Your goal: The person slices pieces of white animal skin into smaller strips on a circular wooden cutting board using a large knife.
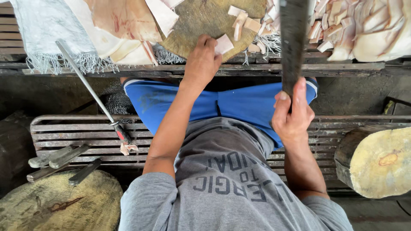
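I look down from head camera. Left hand (204, 60) pinches pale meat slice (223, 44) at near edge of round block (201, 21), fingers closed on it. Right hand (292, 112) grips cleaver (293, 40), fingers wrapped on handle, blade raised, long axis pointing away, slice lying left of it. Cut pieces (338, 25) piled right. Steel (87, 87) leans left.
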